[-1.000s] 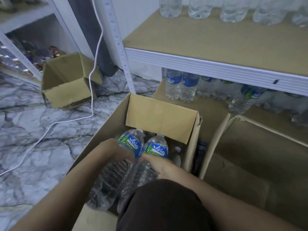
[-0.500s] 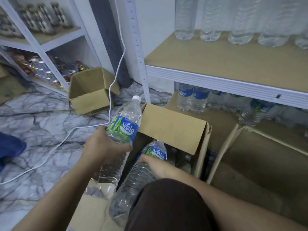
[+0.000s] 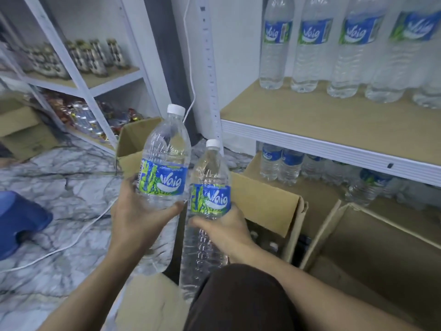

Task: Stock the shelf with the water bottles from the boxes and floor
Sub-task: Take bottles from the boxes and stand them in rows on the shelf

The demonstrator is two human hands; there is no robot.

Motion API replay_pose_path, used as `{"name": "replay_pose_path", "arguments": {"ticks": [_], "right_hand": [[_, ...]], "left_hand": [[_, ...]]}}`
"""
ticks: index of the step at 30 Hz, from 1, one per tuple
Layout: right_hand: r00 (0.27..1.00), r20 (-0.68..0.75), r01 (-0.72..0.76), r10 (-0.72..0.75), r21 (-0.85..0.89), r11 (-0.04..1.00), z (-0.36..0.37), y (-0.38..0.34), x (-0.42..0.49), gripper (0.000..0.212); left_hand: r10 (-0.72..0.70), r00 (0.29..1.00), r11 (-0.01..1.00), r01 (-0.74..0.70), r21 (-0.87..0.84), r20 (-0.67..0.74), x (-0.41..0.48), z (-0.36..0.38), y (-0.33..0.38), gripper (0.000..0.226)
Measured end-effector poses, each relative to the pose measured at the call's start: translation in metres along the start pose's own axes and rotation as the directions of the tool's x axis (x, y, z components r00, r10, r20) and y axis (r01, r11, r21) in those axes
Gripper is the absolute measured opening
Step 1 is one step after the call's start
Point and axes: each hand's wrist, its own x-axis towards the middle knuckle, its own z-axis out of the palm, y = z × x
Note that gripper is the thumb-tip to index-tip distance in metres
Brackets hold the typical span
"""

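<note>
My left hand [image 3: 138, 218] grips a clear water bottle [image 3: 167, 158] with a blue and green label, held upright above the open cardboard box [image 3: 267, 204]. My right hand [image 3: 229, 228] grips a second, like bottle [image 3: 210, 177] just to its right and a little lower. Both white caps point up. The tan shelf board [image 3: 322, 120] at the right carries a row of several tall bottles [image 3: 312, 44] at its back. More bottles [image 3: 281, 163] stand on the lower level under it. Bottle caps show dimly deep in the box.
A second open box [image 3: 381, 247] sits at the right, and a smaller one [image 3: 133, 142] stands behind on the marble floor [image 3: 59, 187]. A white cable [image 3: 71, 244] trails across the floor. A blue stool [image 3: 21, 218] is at the left. A white rack [image 3: 83, 75] holds cans.
Both bottles have come up out of the box, the left one first, then the right one. My view has tilted up, so the shelf's bottle row now shows.
</note>
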Motion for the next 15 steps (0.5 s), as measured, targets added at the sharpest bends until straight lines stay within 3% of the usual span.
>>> {"name": "replay_pose_path", "arguments": {"ticks": [8,15], "right_hand": [[0.916,-0.237,0.311,-0.324,-0.092,0.946,-0.044,-0.037,0.010,0.065],[0.817,-0.389,0.424,-0.425,-0.093,0.901,-0.138,-0.085,0.022,0.066]], "left_hand": [[0.072,0.997,0.977,-0.078,-0.197,-0.039,0.016,0.026,0.037,0.084],[0.119,0.993,0.904,-0.100,-0.415,0.019,0.026,0.097,0.115,0.090]]}}
